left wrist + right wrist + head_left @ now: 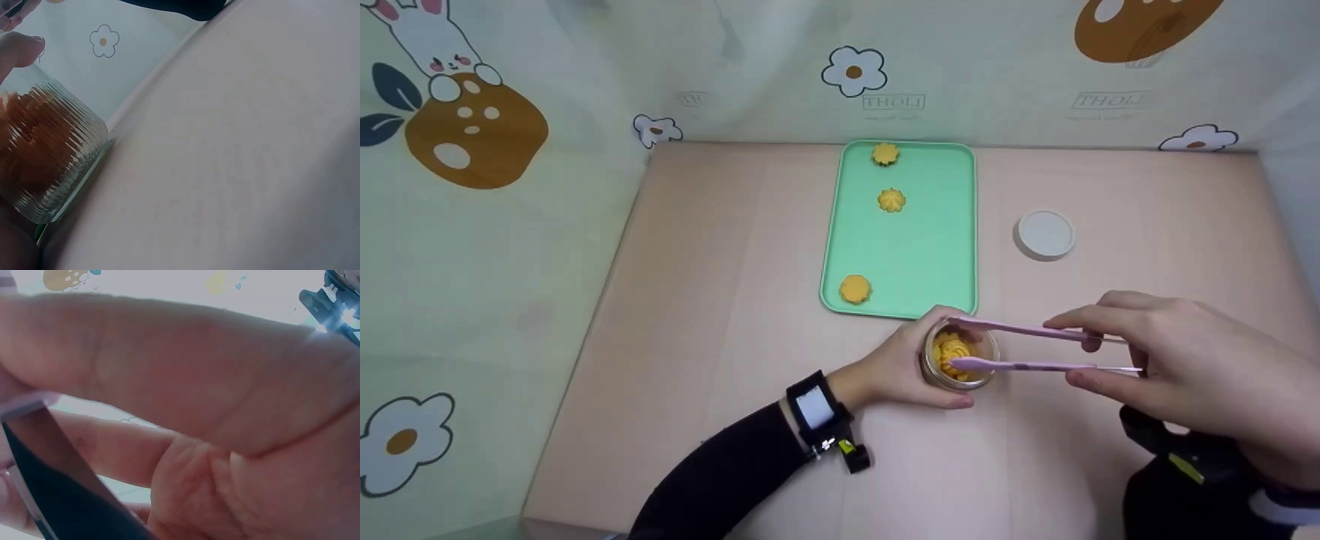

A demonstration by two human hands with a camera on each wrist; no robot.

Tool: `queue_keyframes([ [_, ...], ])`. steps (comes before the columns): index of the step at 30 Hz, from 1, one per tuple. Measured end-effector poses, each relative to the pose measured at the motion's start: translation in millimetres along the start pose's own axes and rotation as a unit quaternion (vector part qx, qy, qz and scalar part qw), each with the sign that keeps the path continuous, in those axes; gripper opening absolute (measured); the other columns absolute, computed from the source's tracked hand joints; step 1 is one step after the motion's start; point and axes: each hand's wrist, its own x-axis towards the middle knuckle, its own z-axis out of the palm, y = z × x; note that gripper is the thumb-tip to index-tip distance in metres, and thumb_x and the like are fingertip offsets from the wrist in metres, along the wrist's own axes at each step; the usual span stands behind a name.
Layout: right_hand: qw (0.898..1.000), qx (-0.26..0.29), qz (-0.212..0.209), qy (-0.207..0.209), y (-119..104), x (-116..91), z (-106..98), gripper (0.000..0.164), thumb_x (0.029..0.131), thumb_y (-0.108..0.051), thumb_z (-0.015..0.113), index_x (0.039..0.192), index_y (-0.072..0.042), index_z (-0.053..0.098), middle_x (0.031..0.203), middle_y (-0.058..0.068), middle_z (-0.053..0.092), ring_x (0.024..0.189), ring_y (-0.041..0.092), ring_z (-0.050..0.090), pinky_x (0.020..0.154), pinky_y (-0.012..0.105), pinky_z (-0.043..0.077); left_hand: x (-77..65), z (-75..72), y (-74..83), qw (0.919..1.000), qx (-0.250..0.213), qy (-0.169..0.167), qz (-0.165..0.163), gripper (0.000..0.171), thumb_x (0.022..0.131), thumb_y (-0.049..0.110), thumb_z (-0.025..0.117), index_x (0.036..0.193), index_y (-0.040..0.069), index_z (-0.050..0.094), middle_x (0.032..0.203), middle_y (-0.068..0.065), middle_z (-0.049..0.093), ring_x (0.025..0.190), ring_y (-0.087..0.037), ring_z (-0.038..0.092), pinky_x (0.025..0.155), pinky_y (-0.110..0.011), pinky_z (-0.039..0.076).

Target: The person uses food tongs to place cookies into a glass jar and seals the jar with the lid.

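Note:
My left hand point(901, 369) grips a ribbed glass jar point(93, 121), its fingers and thumb around the sides. Yellow swirl-shaped cookies point(952, 346) fill part of the jar. From the right, my right hand point(1192, 364) holds a pair of tongs point(1027, 367) with pink arms and metal ends, thumb on one arm and fingers on the other. The tong arms are spread apart; one tip lies over the cookies inside the jar mouth, the other at the far rim. In the right wrist view, the metal part of the tongs point(67, 478) crosses in front of the palm.
Behind the jar lies a green tray point(934, 247) bearing a cookie point(885, 154) at the back, another cookie point(892, 200) below it and a third cookie point(855, 289) near the front left corner. A round white lid point(1045, 235) sits right of the tray. A patterned curtain point(765, 75) borders the table.

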Motion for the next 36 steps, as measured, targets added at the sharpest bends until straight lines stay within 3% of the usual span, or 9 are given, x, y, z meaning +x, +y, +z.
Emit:
queue_keyframes([
  [9,0.999,0.026,-0.039,0.02,-1,11,-5,0.054,0.08,-0.015,0.098,0.128,-0.026,0.076,0.1,-0.02,0.061,0.06,-0.01,0.044,0.05,0.01,0.039,-1.8,-2.3,-2.5,0.9995,0.02,-0.002,-0.022,0.086,0.079,0.004,0.097,0.148,0.002,0.046,0.141,-0.015,0.066,0.134,-0.014,0.06,0.121,-0.035,0.047],
  [16,0.995,0.059,-0.074,0.037,11,47,-6,0.049,0.087,-0.014,0.094,0.132,-0.02,0.077,0.1,-0.016,0.064,0.067,-0.004,0.052,0.057,0.012,0.044,-3.0,1.6,-35.7,0.9993,0.028,0.003,-0.024,0.096,0.076,0.011,0.101,0.154,0.009,0.046,0.146,-0.009,0.064,0.136,-0.012,0.059,0.123,-0.035,0.044],
  [21,0.994,0.069,-0.075,-0.027,26,95,9,0.038,0.098,-0.029,0.086,0.134,-0.023,0.076,0.102,-0.012,0.065,0.07,0.001,0.055,0.063,0.021,0.05,-3.8,1.0,-41.8,0.9994,0.03,0.013,-0.015,0.095,0.074,0.016,0.103,0.151,0.014,0.046,0.143,-0.003,0.066,0.132,-0.012,0.061,0.122,-0.035,0.045],
  [26,0.991,0.067,-0.059,-0.103,33,133,37,0.038,0.099,-0.031,0.084,0.135,-0.02,0.076,0.105,-0.003,0.07,0.073,0.01,0.058,0.067,0.032,0.055,-5.1,2.5,-40.6,0.999,0.039,0.011,-0.019,0.093,0.076,0.019,0.102,0.15,0.014,0.046,0.142,-0.001,0.066,0.131,-0.011,0.061,0.12,-0.034,0.046],
  [36,0.985,0.054,-0.065,-0.151,39,179,70,0.04,0.1,-0.03,0.082,0.135,-0.011,0.075,0.105,0.009,0.073,0.096,0.027,0.069,0.083,0.047,0.059,-5.7,1.8,-36.9,0.9985,0.05,0.014,-0.018,0.093,0.077,0.02,0.102,0.151,0.012,0.045,0.143,-0.003,0.066,0.132,-0.009,0.06,0.12,-0.032,0.046],
])
